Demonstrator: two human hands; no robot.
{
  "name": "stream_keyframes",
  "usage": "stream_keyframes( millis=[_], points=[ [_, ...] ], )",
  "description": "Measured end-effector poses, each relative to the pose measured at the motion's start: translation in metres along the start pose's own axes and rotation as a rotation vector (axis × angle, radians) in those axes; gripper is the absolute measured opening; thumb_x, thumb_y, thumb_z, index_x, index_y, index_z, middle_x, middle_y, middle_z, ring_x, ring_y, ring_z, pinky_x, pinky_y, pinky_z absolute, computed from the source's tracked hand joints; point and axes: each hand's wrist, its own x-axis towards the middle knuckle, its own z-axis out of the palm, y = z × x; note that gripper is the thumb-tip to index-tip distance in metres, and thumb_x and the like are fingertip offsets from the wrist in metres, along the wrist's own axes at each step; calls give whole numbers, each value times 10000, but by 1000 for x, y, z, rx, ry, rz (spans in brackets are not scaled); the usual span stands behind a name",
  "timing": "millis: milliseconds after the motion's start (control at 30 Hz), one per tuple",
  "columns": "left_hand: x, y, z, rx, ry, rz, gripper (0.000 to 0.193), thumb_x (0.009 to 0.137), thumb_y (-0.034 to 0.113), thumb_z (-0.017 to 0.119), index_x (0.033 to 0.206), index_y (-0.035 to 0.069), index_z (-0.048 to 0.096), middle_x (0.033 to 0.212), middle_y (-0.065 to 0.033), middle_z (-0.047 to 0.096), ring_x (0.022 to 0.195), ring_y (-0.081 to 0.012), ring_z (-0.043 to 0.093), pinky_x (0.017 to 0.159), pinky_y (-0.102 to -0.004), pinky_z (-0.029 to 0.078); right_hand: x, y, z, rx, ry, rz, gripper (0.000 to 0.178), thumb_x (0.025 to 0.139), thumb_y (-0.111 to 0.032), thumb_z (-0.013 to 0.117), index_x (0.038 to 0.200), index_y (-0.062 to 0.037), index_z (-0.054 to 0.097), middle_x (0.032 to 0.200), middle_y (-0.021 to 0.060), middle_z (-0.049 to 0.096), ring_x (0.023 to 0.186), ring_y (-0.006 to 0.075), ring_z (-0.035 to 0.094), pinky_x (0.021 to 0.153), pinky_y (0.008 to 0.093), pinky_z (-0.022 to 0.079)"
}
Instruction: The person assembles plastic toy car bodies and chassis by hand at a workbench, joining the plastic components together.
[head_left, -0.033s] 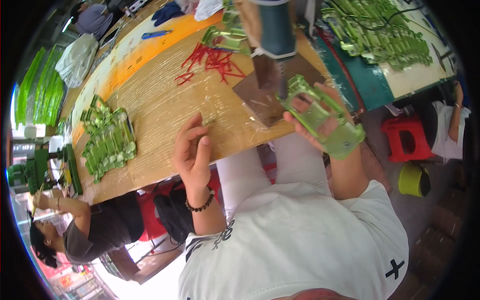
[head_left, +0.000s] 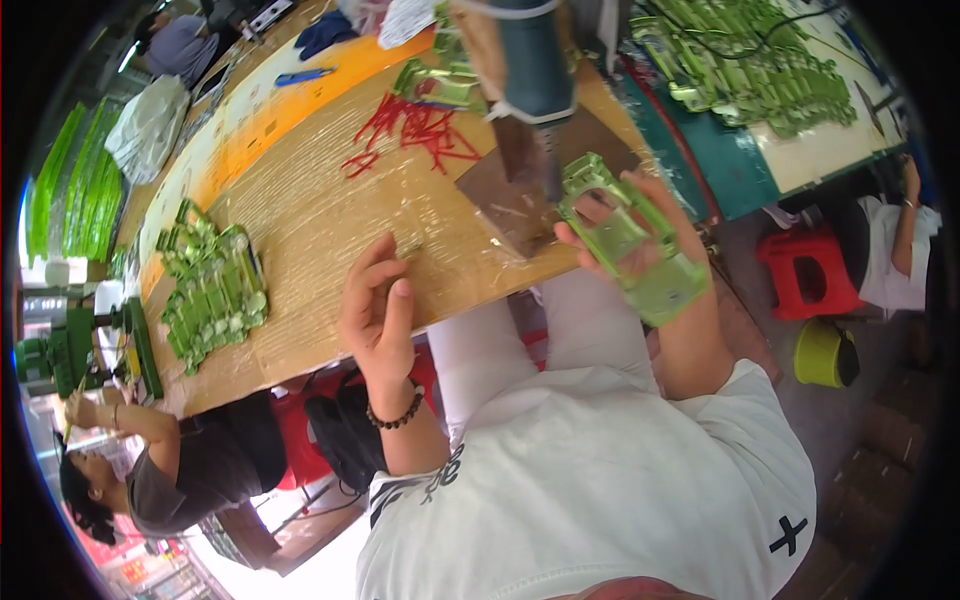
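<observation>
A translucent green plastic housing (head_left: 640, 258) with an open frame at its upper end rests in my right hand (head_left: 692, 228), its fingers wrapped round the edges. Its upper left corner is right beside the narrow tip of a dark teal power tool (head_left: 538, 65), which points downward; whether they touch I cannot tell. My left hand (head_left: 378, 315) hovers over the table's front edge, fingers loosely curled and thumb apart, with nothing visibly held. A brown square board (head_left: 505, 195) lies on the table below the tool.
Green plastic parts (head_left: 212, 290) are piled at the left, and more green parts (head_left: 750, 75) at the right. Red strips (head_left: 415, 130) and a blue cutter (head_left: 303, 76) lie farther back. A co-worker (head_left: 200, 470) sits at the left. A red stool (head_left: 808, 275) stands at the right.
The green housing has turned slightly in my right hand, its lower end swinging left. The whole view has shifted a little. My left hand keeps nearly the same pose.
</observation>
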Motion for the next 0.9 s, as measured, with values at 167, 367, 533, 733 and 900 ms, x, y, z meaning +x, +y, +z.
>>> stream_keyframes(
  millis=[167, 367, 533, 733, 900],
  points=[
    [-2, 4, -1, 33, 5, -10, 140, 824, 18, 532, 948, -39, 565, 1194, -187, 483, 1124, -262, 469, 950, -336, 352, -28, -17, 11, -186, 246, -210, 455, 876, -258, 429, 1225, 31, 393, 1145, 197, 513, 998, 368, 543, 747, 497, 511],
    [-3, 5, -3, 18, -15, -6, 145, 833, 23, 521, 959, -40, 555, 1197, -194, 480, 1140, -283, 456, 949, -342, 354, -53, -87, -9, -909, 524, -669, 335, 828, -114, 521, 1132, 16, 468, 969, 112, 578, 783, 215, 608, 579, 306, 520],
    [-2, 4, -2, 21, 11, 1, 142, 829, 22, 526, 951, -42, 560, 1191, -191, 483, 1135, -274, 459, 944, -336, 358, -51, -98, 2, -1600, 864, -855, 271, 783, -104, 613, 1021, -3, 534, 822, 67, 587, 651, 105, 586, 513, 250, 465],
    [0, 8, 0, 46, 10, -28, 122, 806, 9, 553, 918, -30, 580, 1182, -165, 493, 1079, -218, 489, 908, -295, 380, 9, -103, 36, -2180, 646, -790, 236, 725, -85, 683, 900, 1, 550, 710, 21, 527, 601, 79, 542, 504, 214, 414],
    [1, 4, -3, 129, 19, 37, 131, 792, 10, 567, 917, -23, 588, 1164, -154, 511, 1013, -184, 517, 819, -271, 431, 83, -118, 71, -2299, 273, -697, 250, 690, -136, 696, 808, 6, 528, 704, 50, 553, 637, 113, 530, 579, 258, 432]
  ],
)
